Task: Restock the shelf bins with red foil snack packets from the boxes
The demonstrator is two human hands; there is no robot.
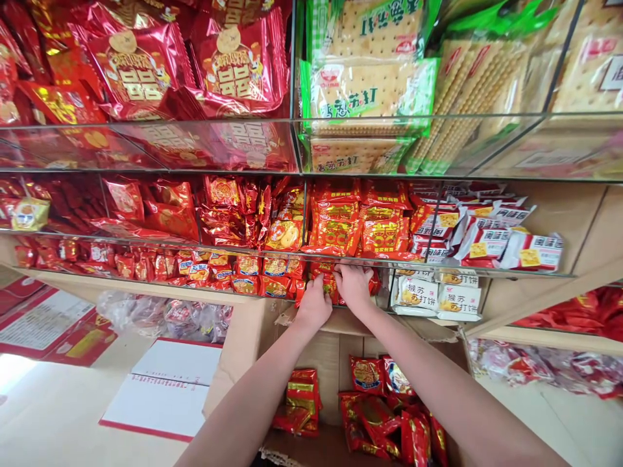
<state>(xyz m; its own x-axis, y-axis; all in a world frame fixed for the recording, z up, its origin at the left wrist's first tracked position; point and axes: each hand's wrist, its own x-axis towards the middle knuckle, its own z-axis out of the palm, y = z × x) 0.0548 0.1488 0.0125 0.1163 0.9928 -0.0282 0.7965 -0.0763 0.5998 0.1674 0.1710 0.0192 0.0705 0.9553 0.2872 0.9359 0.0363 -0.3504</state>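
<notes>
Both hands reach into a bottom-shelf compartment of small red-and-gold snack packets. My left hand has its fingers curled at the left side of these packets, closed against one. To its right, my right hand bends its fingers down over the packets, also closed; its fingertips are partly hidden. Below the forearms stands an open cardboard box with loose red packets inside. Beside the right hand, white cracker packets fill the neighbouring compartment.
A clear shelf lip runs just above the hands. Higher up are red packets, large magenta bags and green-edged cracker packs. A white flattened carton lies at lower left, near plastic-bagged goods.
</notes>
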